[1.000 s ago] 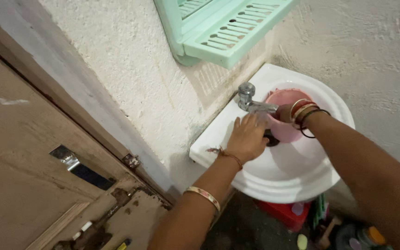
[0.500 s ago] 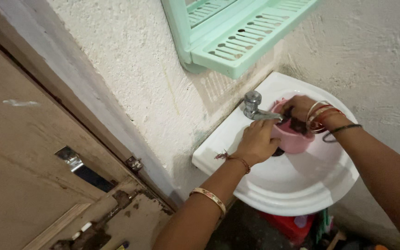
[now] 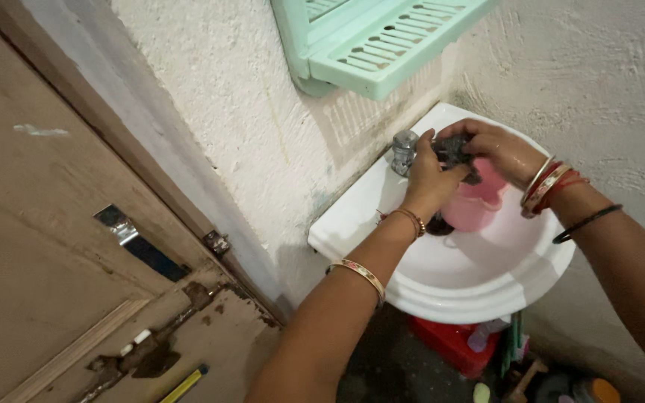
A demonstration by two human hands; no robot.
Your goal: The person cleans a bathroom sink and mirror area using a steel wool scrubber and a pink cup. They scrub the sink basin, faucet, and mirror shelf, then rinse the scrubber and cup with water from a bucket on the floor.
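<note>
A dark scrubber (image 3: 457, 153) was clamped between both hands over the sink (image 3: 487, 276), right by the tap (image 3: 404, 149). The left hand (image 3: 431, 175) was closed on one end, the right hand (image 3: 490, 145) curled round the other, so most of the scrubber was covered and its shape couldn't really be made out. A pink mug (image 3: 475, 205) was sat in the basin just under the hands, partly hidden by them. The green shelf (image 3: 382, 45) above was cut off at the top. Red stuff under the sink was too cluttered to tell.
</note>
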